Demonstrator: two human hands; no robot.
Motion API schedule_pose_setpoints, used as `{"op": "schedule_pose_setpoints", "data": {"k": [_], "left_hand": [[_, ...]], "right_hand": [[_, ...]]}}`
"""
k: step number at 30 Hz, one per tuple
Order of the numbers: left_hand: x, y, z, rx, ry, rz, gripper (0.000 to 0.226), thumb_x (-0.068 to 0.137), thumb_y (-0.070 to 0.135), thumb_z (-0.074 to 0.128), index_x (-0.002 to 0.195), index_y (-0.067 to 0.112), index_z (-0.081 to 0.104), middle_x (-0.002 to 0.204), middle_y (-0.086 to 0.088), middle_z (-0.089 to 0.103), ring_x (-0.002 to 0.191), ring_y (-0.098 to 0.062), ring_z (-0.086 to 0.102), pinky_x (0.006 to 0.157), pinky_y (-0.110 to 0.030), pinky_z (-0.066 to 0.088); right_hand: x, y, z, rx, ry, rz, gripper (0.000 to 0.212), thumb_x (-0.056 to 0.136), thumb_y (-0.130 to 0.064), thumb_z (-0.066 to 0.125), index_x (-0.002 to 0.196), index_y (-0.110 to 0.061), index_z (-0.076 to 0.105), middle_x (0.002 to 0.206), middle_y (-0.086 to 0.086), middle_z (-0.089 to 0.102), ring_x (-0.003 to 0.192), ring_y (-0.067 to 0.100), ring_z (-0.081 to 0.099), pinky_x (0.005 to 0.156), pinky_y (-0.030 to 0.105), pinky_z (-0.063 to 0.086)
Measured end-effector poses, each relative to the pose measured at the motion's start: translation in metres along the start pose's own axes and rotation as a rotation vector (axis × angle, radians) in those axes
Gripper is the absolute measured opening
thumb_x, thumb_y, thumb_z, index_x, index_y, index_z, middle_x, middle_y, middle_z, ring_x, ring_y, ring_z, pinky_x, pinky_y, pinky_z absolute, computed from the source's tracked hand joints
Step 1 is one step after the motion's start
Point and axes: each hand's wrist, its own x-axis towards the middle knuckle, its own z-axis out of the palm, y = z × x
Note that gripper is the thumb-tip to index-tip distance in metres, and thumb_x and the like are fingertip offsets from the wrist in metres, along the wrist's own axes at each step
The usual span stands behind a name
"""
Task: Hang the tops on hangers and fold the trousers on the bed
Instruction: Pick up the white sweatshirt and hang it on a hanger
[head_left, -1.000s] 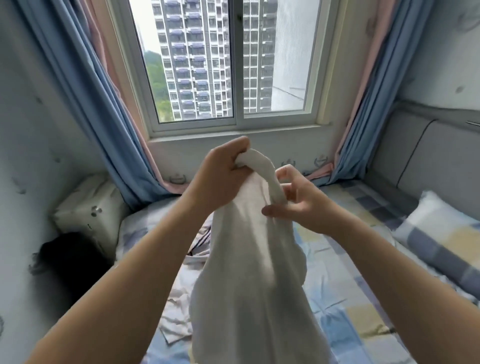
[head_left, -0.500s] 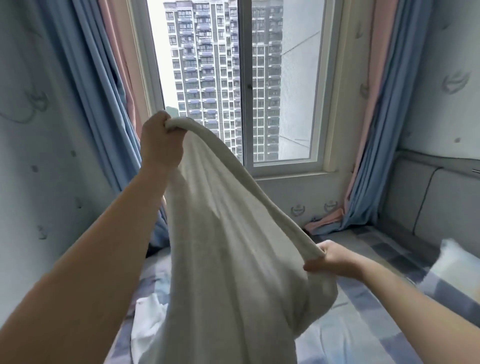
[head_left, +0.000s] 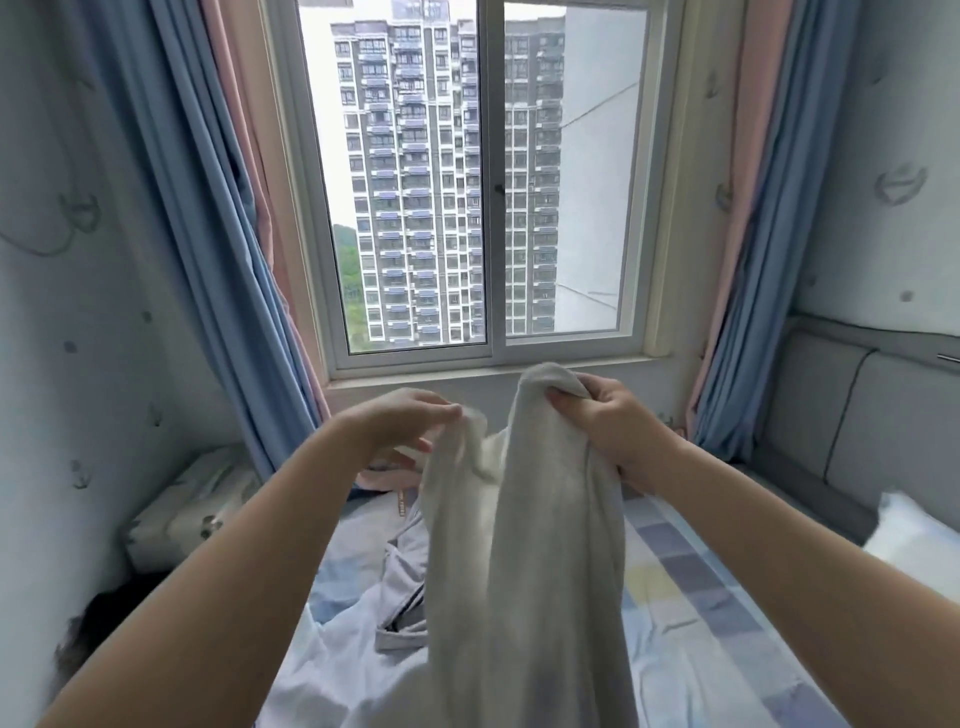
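Fingers: the right hand (head_left: 608, 421) has its fingers (head_left: 571, 402) curled tight round a bunched top edge of the white garment (head_left: 524, 545). The left hand (head_left: 395, 423) has its fingers (head_left: 441, 410) nearly straight, with the tips on a lower fold of that edge. Whether the thumb nips the cloth I cannot tell.
Bed: the bed (head_left: 701, 597) with its checked sheet fills the lower right of the frame, under and behind the hanging cloth.
White garment: it hangs in the centre of the frame, clear of the bed as far as the frame shows. Its long axis runs straight down from the hands and out past the bottom edge. Top or trousers is not readable yet.
Grey clothes: the grey clothes (head_left: 400, 587) lie crumpled on the bed at lower centre-left, just behind the hanging cloth.
Relation that matters: the garment's top edge lies between the two hands, and the right hand has the firm hold. The free part of the edge is nearest the left hand, so that hand likely takes the next grip.
Change: half a second ago the left hand was raised at the upper left and the right hand was low at the right, with the cloth stretched on a slant between them. Now both hands sit level and close together below the windowsill, and the cloth falls plumb.
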Motion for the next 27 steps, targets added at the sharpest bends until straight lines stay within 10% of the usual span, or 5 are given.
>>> {"op": "schedule_pose_setpoints", "data": {"k": [5,10,20,27], "left_hand": [[-0.011,0.011,0.054,-0.183,-0.190,0.387,0.054,0.078,0.029,0.086,0.126,0.029,0.062,0.115,0.009,0.072,0.105,-0.006,0.069,0.088,-0.023,0.055],[0.002,0.027,0.070,-0.240,0.287,0.518,0.015,0.087,0.000,0.066,0.079,0.011,0.072,0.071,0.003,0.061,0.067,-0.011,0.051,0.065,-0.030,0.040],[-0.006,0.061,0.028,-0.549,0.586,0.383,0.027,0.092,-0.002,0.043,0.089,0.004,0.069,0.074,-0.011,0.058,0.068,-0.020,0.056,0.061,-0.032,0.045],[0.001,0.016,0.046,-0.369,0.503,0.205,0.029,0.093,-0.003,0.052,0.120,0.001,0.063,0.102,-0.015,0.065,0.095,-0.025,0.060,0.082,-0.037,0.051]], "right_hand": [[0.007,-0.023,0.006,-0.124,-0.081,-0.038,0.015,0.099,-0.012,0.060,0.102,-0.010,0.075,0.087,0.005,0.072,0.078,0.017,0.067,0.068,0.031,0.055],[0.010,-0.020,-0.015,-0.377,-0.086,-0.104,0.021,0.087,-0.008,0.077,0.101,0.002,0.064,0.077,0.002,0.063,0.065,0.006,0.056,0.060,0.019,0.046],[-0.049,0.119,-0.067,-0.698,-0.184,0.460,0.009,0.081,-0.016,0.073,0.074,-0.013,0.069,0.072,-0.002,0.065,0.068,0.013,0.059,0.066,0.030,0.049],[-0.029,0.063,-0.043,-0.372,0.015,0.171,0.016,0.095,-0.009,0.065,0.092,0.006,0.070,0.080,0.006,0.066,0.074,0.017,0.060,0.068,0.033,0.048]]}}
